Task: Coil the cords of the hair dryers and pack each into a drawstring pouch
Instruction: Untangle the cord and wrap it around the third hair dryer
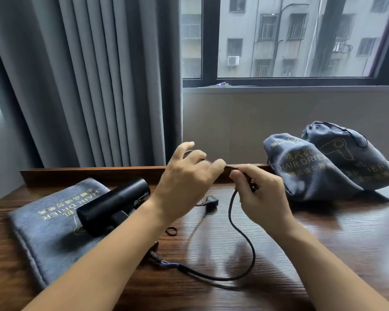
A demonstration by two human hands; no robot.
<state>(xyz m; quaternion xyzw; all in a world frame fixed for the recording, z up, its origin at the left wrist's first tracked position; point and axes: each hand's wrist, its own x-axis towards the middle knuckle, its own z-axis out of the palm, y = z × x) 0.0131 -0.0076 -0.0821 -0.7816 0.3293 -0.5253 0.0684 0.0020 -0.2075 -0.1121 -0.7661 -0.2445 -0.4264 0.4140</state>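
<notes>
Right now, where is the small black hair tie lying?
In the head view, the hair tie lies flat on the wooden table, near the middle, just right of the left forearm, below the plug and right of the hair dryer.

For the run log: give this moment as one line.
both hands grip black cord | black hair dryer on flat grey pouch
</notes>
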